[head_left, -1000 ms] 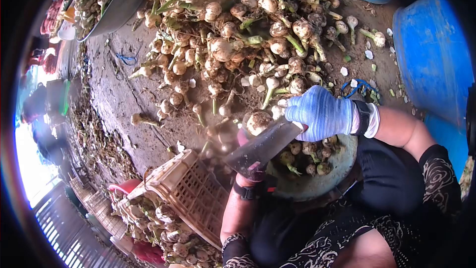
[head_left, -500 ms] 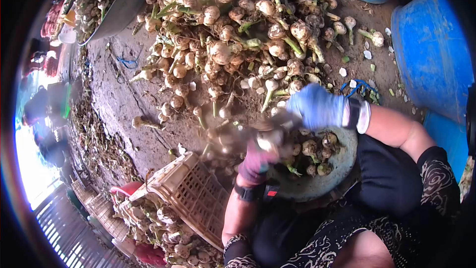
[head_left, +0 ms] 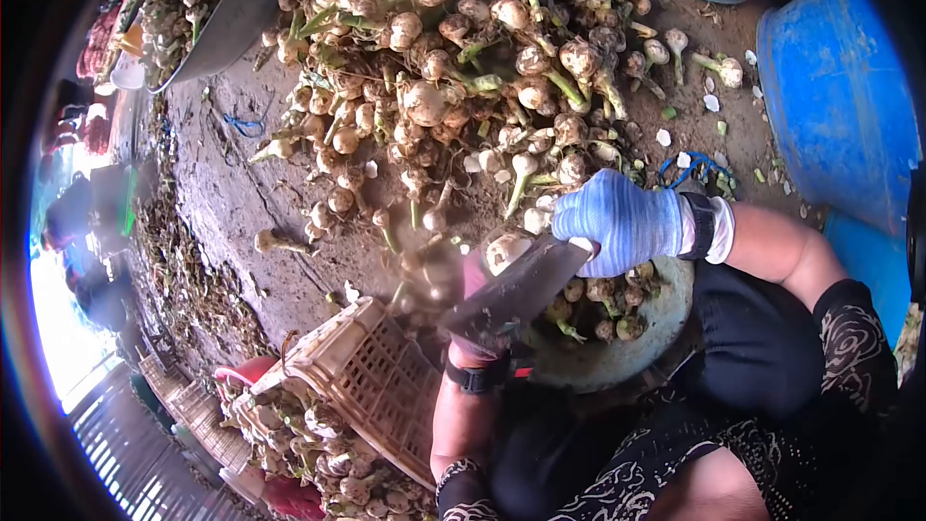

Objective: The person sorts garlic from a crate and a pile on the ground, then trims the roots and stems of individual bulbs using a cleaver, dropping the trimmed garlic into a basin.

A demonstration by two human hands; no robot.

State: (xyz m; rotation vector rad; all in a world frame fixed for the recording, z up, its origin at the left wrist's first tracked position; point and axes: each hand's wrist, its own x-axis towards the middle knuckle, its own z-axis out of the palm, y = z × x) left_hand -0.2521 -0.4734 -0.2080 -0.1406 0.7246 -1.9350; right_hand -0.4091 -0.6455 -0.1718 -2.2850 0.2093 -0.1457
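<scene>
My right hand (head_left: 617, 222), in a blue glove, is closed around the handle of a broad dark-bladed knife (head_left: 521, 285). The blade slants down to the left across my left hand (head_left: 475, 275), which wears a pinkish glove. A pale garlic bulb (head_left: 505, 253) shows at the blade's upper edge, held by my left hand; its fingers are mostly behind the blade. Beneath the hands stands a round greenish basin (head_left: 666, 328) with several trimmed garlic bulbs (head_left: 603, 291) inside.
A big heap of muddy garlic bulbs (head_left: 424, 101) with stems covers the ground ahead. Blue tubs (head_left: 839, 106) stand at right. At lower left, a wicker basket (head_left: 381, 367) lies beside more garlic (head_left: 328, 463). A metal basin (head_left: 227, 43) of bulbs is at upper left.
The knife, blurred before, now shows clearly with its blade swung down across my left hand. My right hand has shifted slightly lower, and the bulb is higher up in view.
</scene>
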